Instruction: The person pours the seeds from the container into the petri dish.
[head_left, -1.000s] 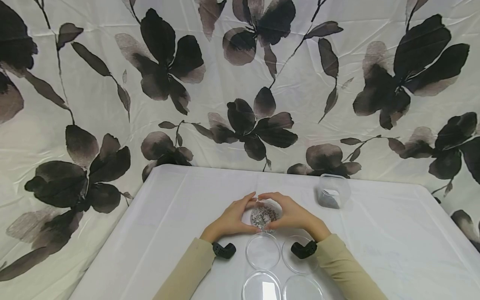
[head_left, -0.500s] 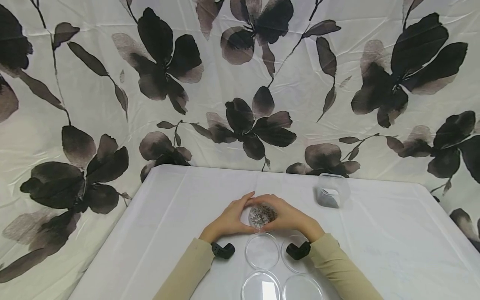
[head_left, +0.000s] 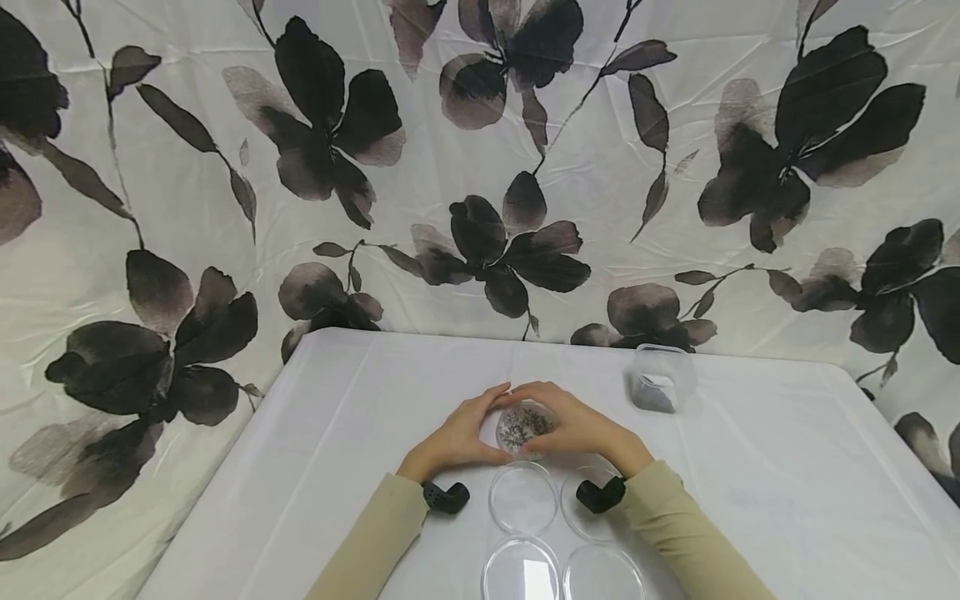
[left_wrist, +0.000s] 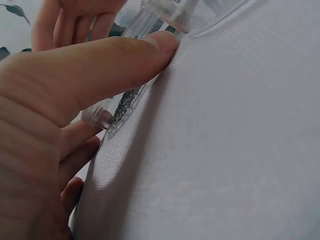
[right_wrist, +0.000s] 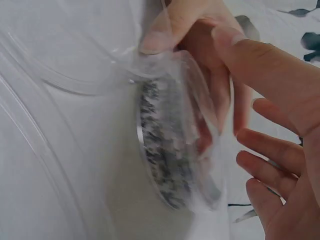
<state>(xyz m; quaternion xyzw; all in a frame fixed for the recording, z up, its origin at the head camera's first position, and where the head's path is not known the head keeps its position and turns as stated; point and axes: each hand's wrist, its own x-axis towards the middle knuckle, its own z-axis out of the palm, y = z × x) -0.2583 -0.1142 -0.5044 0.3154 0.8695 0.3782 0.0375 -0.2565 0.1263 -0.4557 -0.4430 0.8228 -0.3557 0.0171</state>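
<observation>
White tabletop [head_left: 750, 475]; dish [head_left: 523, 425] at 12 o'clock of clear disc [head_left: 522, 498]. L hand [head_left: 459, 435]: grip on dish. R hand [head_left: 588, 427]: grip eased wider vs 0.5 s ago, empty; L prob. holds alone.

1. Dish [head_left: 501, 432]: round, shallow, clear-walled.
2. Contents: mixed dark and pale bits [head_left: 525, 424], spread across the base.
3. Position: between left hand [head_left: 459, 433], which grips its side, and right hand [head_left: 585, 422]; seemingly level on the white table [head_left: 375, 400].
</observation>
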